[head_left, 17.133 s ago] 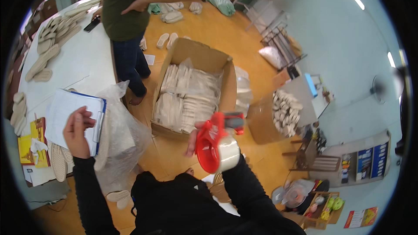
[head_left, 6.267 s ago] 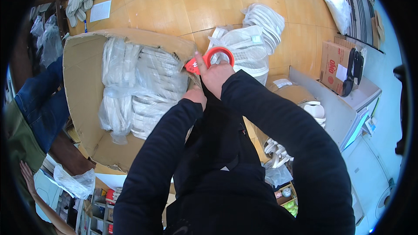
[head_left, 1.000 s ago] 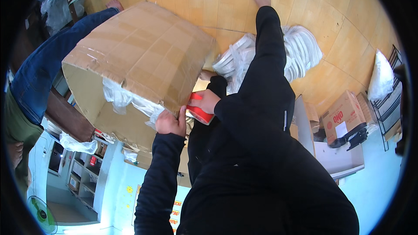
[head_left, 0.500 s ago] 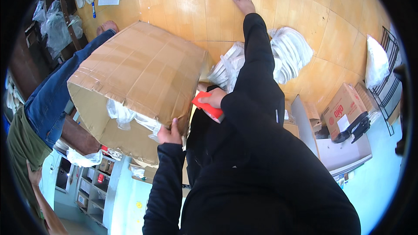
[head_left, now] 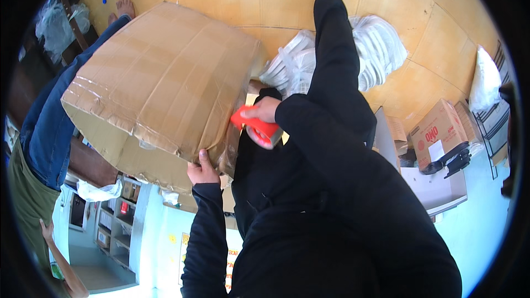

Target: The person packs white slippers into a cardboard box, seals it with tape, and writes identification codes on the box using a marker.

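Observation:
A large brown cardboard box (head_left: 160,72) is tilted in front of me, its opening facing toward me and the lower left. My left hand (head_left: 203,170) grips the near edge of the box, thumb on top of the cardboard. In my right hand (head_left: 264,110) is a red tape dispenser (head_left: 256,124) with a roll of tape in it, held against the box's right side. Clear tape (head_left: 227,154) lies wrinkled along that side close to the dispenser. Little of the box's inside shows; a scrap of clear plastic (head_left: 147,144) peeks out at its rim.
White slatted pieces in clear plastic bags (head_left: 378,52) lie on the floor around my leg. A co-worker in blue jeans (head_left: 47,132) stands at the left beside the box. At the right are a printed carton (head_left: 436,132), black gloves (head_left: 447,160) and a white bag (head_left: 485,80).
The box has tipped so its top face turns more toward me, hiding the plastic inside. My left hand has shifted slightly left and down the rim. The dispenser has moved slightly left along the box.

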{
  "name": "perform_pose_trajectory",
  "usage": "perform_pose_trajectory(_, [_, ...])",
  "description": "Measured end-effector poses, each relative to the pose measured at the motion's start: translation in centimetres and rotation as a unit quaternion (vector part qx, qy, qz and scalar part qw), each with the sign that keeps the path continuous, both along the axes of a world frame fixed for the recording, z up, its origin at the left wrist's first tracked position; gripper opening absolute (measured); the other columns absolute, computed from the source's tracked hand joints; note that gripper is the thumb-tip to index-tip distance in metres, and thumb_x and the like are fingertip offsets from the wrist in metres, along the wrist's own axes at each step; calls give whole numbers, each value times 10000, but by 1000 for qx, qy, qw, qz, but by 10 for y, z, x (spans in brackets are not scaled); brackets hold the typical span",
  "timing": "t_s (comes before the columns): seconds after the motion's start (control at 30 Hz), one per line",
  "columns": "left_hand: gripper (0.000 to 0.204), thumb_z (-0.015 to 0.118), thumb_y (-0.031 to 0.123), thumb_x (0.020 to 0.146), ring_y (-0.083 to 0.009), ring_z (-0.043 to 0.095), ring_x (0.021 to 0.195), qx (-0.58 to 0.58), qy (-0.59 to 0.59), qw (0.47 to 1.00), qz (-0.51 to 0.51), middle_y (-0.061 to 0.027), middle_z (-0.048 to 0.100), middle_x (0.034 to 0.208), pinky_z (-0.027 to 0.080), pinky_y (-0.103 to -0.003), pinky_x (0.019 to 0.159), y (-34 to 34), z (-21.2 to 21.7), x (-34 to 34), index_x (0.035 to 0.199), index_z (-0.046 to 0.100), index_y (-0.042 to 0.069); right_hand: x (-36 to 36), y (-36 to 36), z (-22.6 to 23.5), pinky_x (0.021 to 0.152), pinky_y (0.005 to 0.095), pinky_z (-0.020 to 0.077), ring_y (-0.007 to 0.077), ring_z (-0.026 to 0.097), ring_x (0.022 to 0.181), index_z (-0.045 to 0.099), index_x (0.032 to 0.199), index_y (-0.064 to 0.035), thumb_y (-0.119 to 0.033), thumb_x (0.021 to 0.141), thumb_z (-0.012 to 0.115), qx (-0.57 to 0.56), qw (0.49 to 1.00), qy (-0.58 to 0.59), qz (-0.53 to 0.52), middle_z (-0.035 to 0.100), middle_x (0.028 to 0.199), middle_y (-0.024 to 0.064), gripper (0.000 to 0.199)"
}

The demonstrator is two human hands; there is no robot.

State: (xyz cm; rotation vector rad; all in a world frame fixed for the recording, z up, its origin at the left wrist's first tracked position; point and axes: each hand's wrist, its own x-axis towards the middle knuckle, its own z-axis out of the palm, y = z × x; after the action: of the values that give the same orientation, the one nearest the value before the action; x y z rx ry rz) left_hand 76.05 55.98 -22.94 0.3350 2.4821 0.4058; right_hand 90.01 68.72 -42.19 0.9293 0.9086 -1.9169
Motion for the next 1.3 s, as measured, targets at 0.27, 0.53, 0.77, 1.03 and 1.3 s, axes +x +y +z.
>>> perform_pose_trajectory(0.27, [376,695,345,902,-220,681,796,-270,-45,953,132,-131,727,877,533,-362,744,-56,-8,-40,1028,694,-9,3,-44,-16,685,397,517,251,658,764,668,1140,-137,-549,896,595,-51,974,102,-194,699,936,111,485])
perform_pose_trajectory(0.53, [328,725,290,859,-257,694,848,-153,-68,985,-46,-167,723,922,528,-378,755,-51,-11,-29,1011,707,0,14,6,-18,750,380,528,241,693,795,710,1013,-43,-456,854,673,-15,997,-46,-57,721,878,137,443])
perform_pose_trajectory(0.77, [606,744,83,796,-257,605,1119,220,-59,958,176,-199,635,1160,450,-361,975,74,-28,-46,1308,456,-66,15,89,29,849,369,521,260,680,930,591,1236,-39,-363,843,699,133,985,112,7,697,1030,157,521])
perform_pose_trajectory(1.03, [411,694,311,848,-420,662,880,-220,78,955,183,-260,682,941,519,-464,815,74,-55,-88,996,626,-67,-8,202,54,1000,351,454,315,585,1180,309,1441,65,-299,812,745,276,944,179,28,578,1283,232,848])
perform_pose_trajectory(1.3, [369,597,382,901,-391,678,844,-182,80,940,277,-215,696,857,533,-496,783,137,-60,-53,930,687,25,-45,315,94,1012,359,445,342,548,1223,265,1445,98,-340,794,750,280,870,233,333,542,1313,266,923])
